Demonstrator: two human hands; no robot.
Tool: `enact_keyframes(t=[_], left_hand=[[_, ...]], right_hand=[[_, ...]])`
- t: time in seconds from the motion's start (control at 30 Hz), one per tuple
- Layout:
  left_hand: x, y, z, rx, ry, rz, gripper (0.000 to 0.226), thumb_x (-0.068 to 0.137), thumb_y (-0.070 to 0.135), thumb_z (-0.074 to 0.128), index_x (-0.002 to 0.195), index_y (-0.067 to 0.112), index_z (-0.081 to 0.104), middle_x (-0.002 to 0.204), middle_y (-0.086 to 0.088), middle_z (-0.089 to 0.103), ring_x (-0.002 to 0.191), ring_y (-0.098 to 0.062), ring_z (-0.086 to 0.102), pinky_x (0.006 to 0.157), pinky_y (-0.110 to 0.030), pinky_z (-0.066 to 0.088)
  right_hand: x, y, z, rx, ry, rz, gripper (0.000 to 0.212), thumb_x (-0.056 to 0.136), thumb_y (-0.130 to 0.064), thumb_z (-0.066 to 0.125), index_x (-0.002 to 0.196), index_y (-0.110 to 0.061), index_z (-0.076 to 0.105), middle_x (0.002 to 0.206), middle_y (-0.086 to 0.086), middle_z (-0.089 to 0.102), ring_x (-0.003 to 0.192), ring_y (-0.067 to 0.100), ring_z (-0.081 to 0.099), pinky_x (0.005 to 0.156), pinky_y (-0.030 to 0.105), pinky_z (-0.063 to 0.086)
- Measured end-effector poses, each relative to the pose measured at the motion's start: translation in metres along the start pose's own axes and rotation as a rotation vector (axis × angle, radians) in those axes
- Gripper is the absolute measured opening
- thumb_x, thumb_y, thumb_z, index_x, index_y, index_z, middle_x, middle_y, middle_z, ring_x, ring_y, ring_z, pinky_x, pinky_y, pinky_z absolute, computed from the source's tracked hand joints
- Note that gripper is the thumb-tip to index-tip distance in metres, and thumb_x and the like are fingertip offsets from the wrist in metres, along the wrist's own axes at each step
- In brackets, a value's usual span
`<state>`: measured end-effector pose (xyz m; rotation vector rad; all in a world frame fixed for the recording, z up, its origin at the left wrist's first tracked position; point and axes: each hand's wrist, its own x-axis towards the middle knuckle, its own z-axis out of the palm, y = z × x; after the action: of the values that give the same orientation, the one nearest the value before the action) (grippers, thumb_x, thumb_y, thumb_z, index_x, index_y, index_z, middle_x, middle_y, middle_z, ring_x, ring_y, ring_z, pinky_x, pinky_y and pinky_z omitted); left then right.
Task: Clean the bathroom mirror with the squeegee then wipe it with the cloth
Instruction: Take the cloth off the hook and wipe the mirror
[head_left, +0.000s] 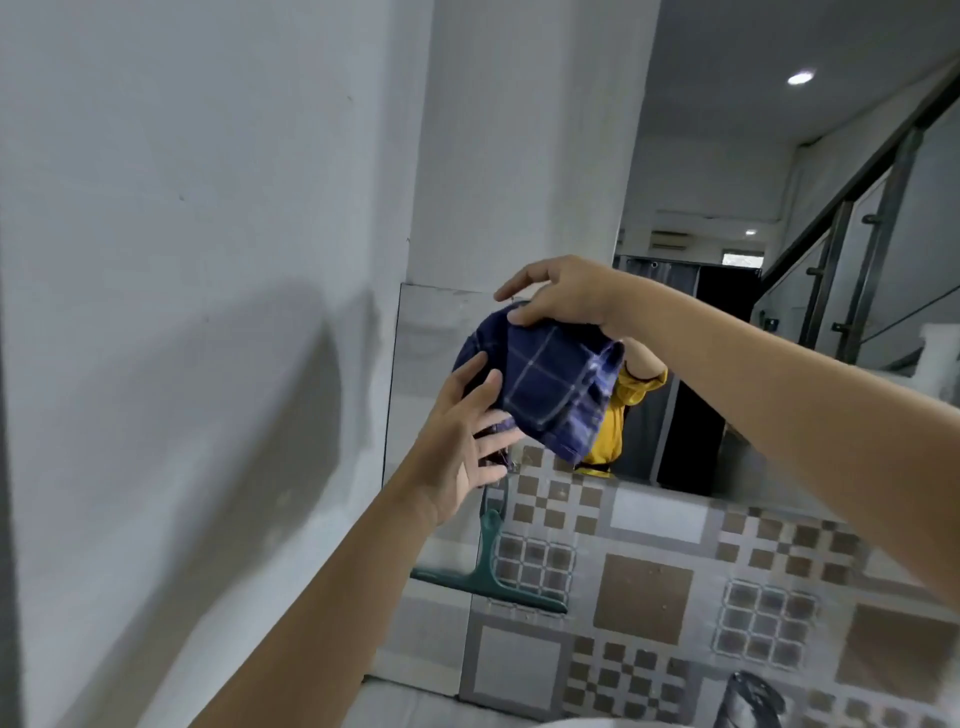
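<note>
My right hand (566, 296) grips the top edge of a dark blue checked cloth (550, 384) and holds it up in front of the mirror (431, 332). The cloth hangs bunched below that hand. My left hand (467, 441) has its fingers spread straight, touching the cloth's lower left side. Below the cloth a green squeegee (491, 571) stands blade down, handle up, against the patterned tiles (644, 597). Nobody holds it. A yellow sleeve reflected in the mirror shows behind the cloth.
A plain white wall (208, 260) fills the left side, right up to the mirror's left edge. A dark rounded object (748, 696) sits at the bottom right beside a white rim. A stair railing (857, 218) rises at the far right.
</note>
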<state>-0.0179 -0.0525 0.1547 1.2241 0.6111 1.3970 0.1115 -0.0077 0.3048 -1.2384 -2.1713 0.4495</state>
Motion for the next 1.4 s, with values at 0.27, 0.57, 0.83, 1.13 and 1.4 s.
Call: enact_keyframes(t=[0.27,0.57,0.83,1.13,1.4], left_hand=[[-0.028,-0.01,0.042,-0.139,0.005,-0.067,0.042,0.091,0.039,0.052,0.124,0.013,0.05,0.122,-0.009,0.062,0.105,-0.028,0.063,0.088,-0.052,0.051],[-0.04,-0.005,0.085,0.337,0.196,0.257,0.029,0.083,-0.001,0.063,0.105,0.018,0.069,0.102,-0.008,0.068,0.098,-0.026,0.065,0.083,-0.033,0.056],[-0.026,0.012,0.118,1.107,0.222,0.581,0.036,0.073,0.024,0.075,0.086,0.056,0.066,0.093,0.017,0.065,0.092,-0.013,0.062,0.091,-0.052,0.042],[-0.015,0.042,0.184,0.987,-0.071,0.603,0.026,0.077,0.007,0.073,0.087,0.031,0.071,0.084,0.022,0.067,0.077,0.0,0.066,0.087,-0.037,0.056],[0.006,0.041,0.245,0.807,-0.156,0.646,0.021,0.081,0.0,0.067,0.087,0.019,0.073,0.091,0.002,0.073,0.093,-0.028,0.066,0.088,-0.035,0.054]], right_hand=[[-0.072,0.035,-0.027,0.299,-0.308,0.338,0.035,0.094,-0.001,0.049,0.121,-0.021,0.058,0.124,0.012,0.056,0.094,0.025,0.064,0.068,0.03,0.061],[-0.147,0.095,-0.036,0.467,-0.058,0.14,0.043,0.075,0.001,0.076,0.109,-0.025,0.069,0.112,0.009,0.065,0.087,0.026,0.073,0.064,0.042,0.061],[-0.189,0.131,-0.05,0.403,0.148,-0.153,0.045,0.064,0.008,0.082,0.095,-0.023,0.072,0.104,0.01,0.07,0.093,0.026,0.071,0.08,0.04,0.06],[-0.229,0.165,-0.07,0.551,0.388,-0.424,0.052,0.062,-0.014,0.086,0.107,-0.018,0.059,0.118,0.025,0.058,0.102,0.03,0.066,0.088,0.044,0.056],[-0.25,0.194,-0.073,0.353,0.648,-0.579,0.053,0.082,-0.052,0.065,0.128,-0.045,0.041,0.134,0.01,0.039,0.13,0.039,0.039,0.102,0.057,0.042]])
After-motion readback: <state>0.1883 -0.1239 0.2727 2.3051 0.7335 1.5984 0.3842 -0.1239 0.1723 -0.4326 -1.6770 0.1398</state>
